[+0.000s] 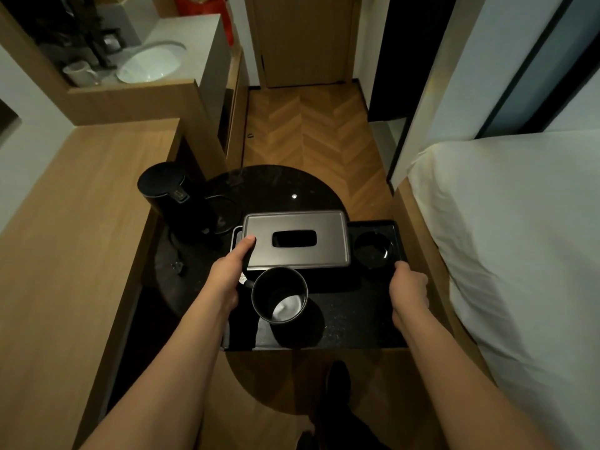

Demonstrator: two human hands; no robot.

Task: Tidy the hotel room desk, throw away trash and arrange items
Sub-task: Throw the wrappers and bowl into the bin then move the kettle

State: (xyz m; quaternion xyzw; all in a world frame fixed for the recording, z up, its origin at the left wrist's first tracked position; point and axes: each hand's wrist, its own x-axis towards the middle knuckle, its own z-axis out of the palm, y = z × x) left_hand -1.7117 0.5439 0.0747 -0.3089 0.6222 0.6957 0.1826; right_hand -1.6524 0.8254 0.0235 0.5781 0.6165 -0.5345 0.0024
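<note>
Dark surface beside bed: left hand grips tissue box, right hand grips tray edge right of box. Lift level so mug near box stays upright.

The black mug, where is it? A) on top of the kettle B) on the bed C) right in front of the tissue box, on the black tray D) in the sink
C: the black mug stands on the black tray, just nearer the camera than the tissue box.

Black tray, black mug, grey tissue-box lid, black kettle, herringbone wood floor, white bedding.
</note>
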